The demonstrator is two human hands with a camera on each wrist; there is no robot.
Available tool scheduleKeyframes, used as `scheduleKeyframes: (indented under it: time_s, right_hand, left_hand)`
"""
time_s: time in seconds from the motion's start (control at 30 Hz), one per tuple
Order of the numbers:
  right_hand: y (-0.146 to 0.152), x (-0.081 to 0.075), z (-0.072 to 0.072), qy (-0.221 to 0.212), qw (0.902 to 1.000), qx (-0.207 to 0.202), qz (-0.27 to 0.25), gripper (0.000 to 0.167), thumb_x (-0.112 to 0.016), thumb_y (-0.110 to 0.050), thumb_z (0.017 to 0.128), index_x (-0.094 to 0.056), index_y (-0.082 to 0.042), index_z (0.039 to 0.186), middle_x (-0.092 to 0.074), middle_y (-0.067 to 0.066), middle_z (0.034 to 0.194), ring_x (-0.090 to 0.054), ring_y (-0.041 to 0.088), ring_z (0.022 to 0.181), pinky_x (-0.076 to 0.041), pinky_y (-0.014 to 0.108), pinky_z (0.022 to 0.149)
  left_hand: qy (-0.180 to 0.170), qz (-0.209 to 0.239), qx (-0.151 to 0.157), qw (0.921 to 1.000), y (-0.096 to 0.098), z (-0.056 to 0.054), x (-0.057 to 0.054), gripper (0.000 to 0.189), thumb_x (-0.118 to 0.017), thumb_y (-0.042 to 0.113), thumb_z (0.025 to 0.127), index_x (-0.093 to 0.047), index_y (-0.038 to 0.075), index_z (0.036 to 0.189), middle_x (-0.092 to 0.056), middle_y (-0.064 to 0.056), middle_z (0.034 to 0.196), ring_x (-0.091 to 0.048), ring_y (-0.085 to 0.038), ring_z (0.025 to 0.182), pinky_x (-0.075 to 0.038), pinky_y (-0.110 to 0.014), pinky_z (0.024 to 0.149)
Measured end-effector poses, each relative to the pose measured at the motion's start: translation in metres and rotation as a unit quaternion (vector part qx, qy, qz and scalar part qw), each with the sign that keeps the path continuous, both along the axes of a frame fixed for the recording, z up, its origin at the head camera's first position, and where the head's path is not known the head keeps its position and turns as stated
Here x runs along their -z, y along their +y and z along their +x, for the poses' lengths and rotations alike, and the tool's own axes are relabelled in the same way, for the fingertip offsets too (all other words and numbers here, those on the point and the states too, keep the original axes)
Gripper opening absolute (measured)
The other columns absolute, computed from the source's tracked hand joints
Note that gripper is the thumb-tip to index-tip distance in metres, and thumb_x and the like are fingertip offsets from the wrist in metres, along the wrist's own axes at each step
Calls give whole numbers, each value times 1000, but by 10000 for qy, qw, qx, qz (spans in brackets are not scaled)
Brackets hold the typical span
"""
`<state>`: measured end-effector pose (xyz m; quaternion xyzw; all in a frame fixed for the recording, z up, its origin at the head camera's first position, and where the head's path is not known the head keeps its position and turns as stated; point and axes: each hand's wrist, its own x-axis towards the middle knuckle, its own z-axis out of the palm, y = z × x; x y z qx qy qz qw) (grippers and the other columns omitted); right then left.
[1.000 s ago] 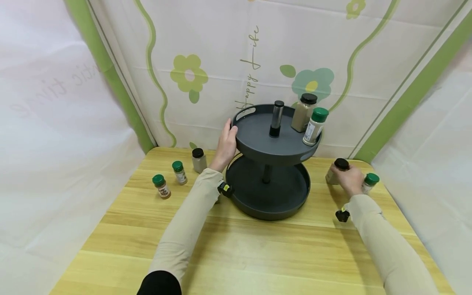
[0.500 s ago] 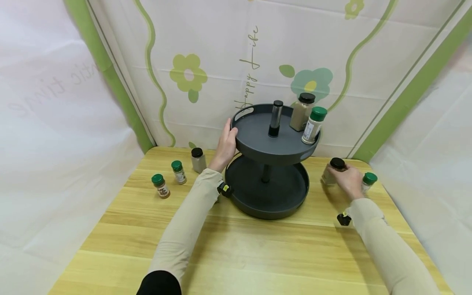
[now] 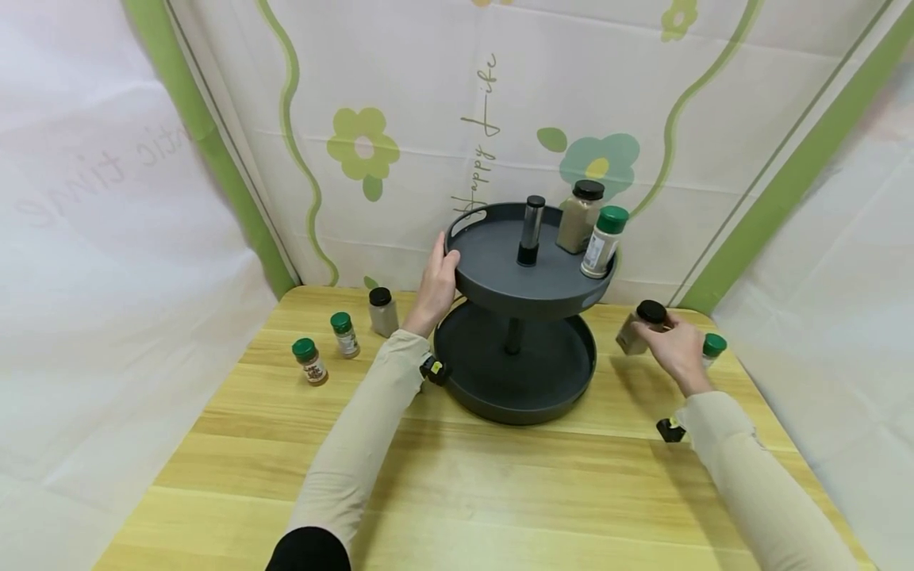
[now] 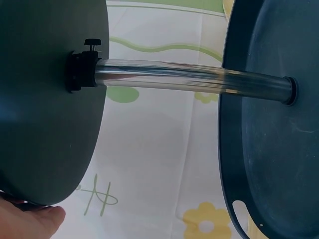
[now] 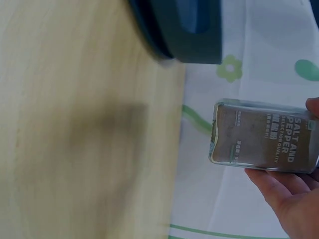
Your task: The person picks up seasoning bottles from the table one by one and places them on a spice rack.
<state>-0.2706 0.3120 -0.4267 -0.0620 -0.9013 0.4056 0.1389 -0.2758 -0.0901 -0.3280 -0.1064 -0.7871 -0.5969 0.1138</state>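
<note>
My right hand [image 3: 677, 349] holds a black-lidded glass spice jar [image 3: 632, 336] above the table, right of a dark two-tier round tray [image 3: 516, 404]. In the right wrist view, the jar [image 5: 264, 134] carries a "Salt and Pepper" label and contains brown powder; fingers lie along its side. My left hand [image 3: 432, 287] grips the upper tier's left rim, its thumb on the outer wall. The left wrist view has that hand [image 4: 30, 219] at the rim, and a metal post [image 4: 189, 77] joining the tiers. On the upper tier stand a black-lidded jar [image 3: 578, 222] and a green-lidded shaker [image 3: 600, 250].
Two green-capped shakers [image 3: 311, 365] [image 3: 347, 337] and a black-lidded jar [image 3: 384, 317] stand on the table [image 3: 464, 492] left of the tray. Another green-capped shaker [image 3: 712, 347] is partly hidden behind my right hand. A patterned curtain [image 3: 428, 79] hangs behind.
My right hand has moved the salt and pepper jar slightly left toward the tray, and the jar is now tilted and raised. My left hand has stayed on the rim.
</note>
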Motion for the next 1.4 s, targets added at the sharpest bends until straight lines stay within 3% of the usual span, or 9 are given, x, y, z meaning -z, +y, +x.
scheduleKeyframes:
  time_s: [0.13, 0.3, 0.4, 0.5, 0.7, 0.83, 0.97, 1.1, 1.4]
  right_hand:
    - [-5, -10, 5, 142, 9998, -93, 78, 63, -62, -55, 84, -62, 0, 114, -62, 24, 112, -56, 37, 105, -47, 47, 80]
    - [-12, -22, 11, 433, 9980, -89, 458, 51, -63, -53, 84, -60, -3, 94, -64, 21, 99, -57, 33, 89, -45, 37, 66]
    - [-18, -30, 15, 614, 9972, -73, 425, 47, -65, -51, 83, -57, -5, 88, -64, 16, 92, -56, 28, 85, -44, 32, 64]
    - [-23, -37, 18, 723, 9969, -69, 289, 45, -67, -50, 82, -59, -6, 90, -65, 13, 91, -58, 25, 88, -45, 26, 66]
    - [-31, -50, 26, 864, 9959, -168, 194, 48, -69, -47, 82, -65, -6, 108, -67, 16, 104, -61, 21, 93, -45, 15, 67]
    - [-35, -58, 31, 1034, 9942, -280, 129, 47, -70, -42, 83, -65, -6, 111, -67, 15, 103, -59, 6, 87, -44, 12, 67]
    - [-37, -64, 34, 1210, 9918, -389, -160, 44, -72, -38, 83, -66, -5, 112, -66, -2, 94, -55, -5, 82, -45, 10, 67]
    - [-39, -71, 37, 1333, 9896, -430, -334, 42, -73, -37, 82, -67, -6, 110, -62, -19, 84, -57, -7, 80, -46, 9, 67]
    - [-42, -92, 43, 1485, 9876, -502, -121, 37, -74, -33, 82, -67, -5, 104, -59, -26, 76, -57, -7, 71, -44, 9, 64]
  left_hand:
    - [49, -6, -34, 10000, 1, -1, 1, 59, -28, 33, 101, -6, 17, 154, -7, -2, 158, -9, -15, 142, -11, -35, 114]
    - [118, -54, -65, 9999, 2, 0, 2, 60, -28, 34, 101, -6, 15, 154, -6, -4, 158, -8, -15, 142, -11, -34, 114]
    - [169, -51, -85, 9998, 3, 2, 2, 60, -29, 32, 102, -6, 13, 153, -7, -6, 158, -8, -16, 143, -12, -34, 114]
    - [243, -7, -91, 9997, 4, 4, 2, 60, -30, 31, 102, -7, 12, 153, -8, -9, 158, -9, -18, 143, -12, -35, 114]
    - [292, -35, -95, 9995, 5, 6, 3, 63, -29, 39, 101, -7, 12, 153, -8, -7, 158, -9, -17, 142, -12, -36, 114]
    - [286, -61, -99, 9995, 5, 8, 5, 65, -28, 45, 100, -6, 15, 153, -7, -5, 158, -9, -17, 143, -12, -37, 114]
    - [308, -11, -110, 9995, 6, 9, 6, 66, -28, 45, 100, -5, 14, 153, -6, -6, 158, -7, -17, 143, -10, -36, 114]
    - [330, 40, -122, 9994, 7, 12, 8, 67, -27, 46, 100, -4, 13, 153, -5, -6, 158, -6, -16, 143, -10, -35, 114]
    - [396, 110, -95, 9991, 7, 14, 7, 66, -30, 41, 101, -5, 10, 153, -5, -7, 158, -6, -15, 143, -10, -33, 114]
